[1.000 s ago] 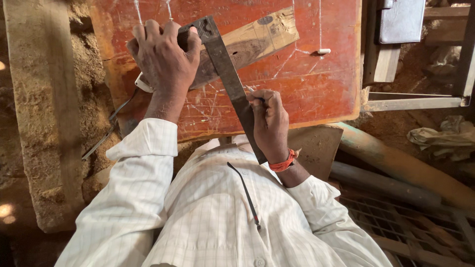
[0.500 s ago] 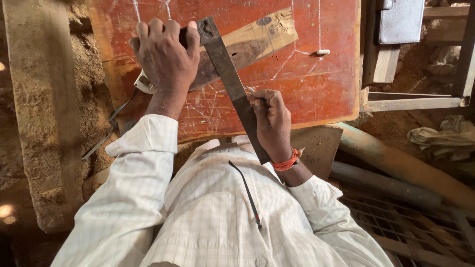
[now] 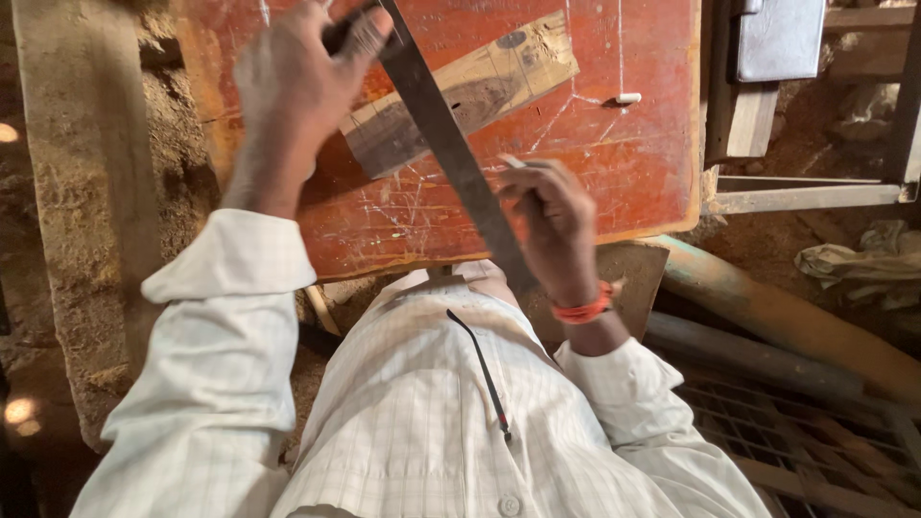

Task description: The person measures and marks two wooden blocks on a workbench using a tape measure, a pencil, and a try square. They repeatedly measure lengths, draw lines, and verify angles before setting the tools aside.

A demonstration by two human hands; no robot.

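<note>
The left hand is raised at about 11 o'clock, blurred, its fingers wrapped round the thick stock end of a steel try square. The square's long dark blade runs from that grip down toward 5 o'clock, across the wooden block and over the near edge of the red counter; whether the blade touches the block or hangs just above it cannot be told. The block, pale with a dark patch, lies slanted on the counter, its higher end pointing to 1 o'clock.

The right hand sits just right of the blade, near the counter's front edge, fingers curled shut around a thin marking tool whose pale tip pokes out toward 11 o'clock. An orange band circles that wrist.

A small white piece of chalk lies on the counter at 2 o'clock from the block, well apart from both hands. White chalk lines cross the red surface.
</note>
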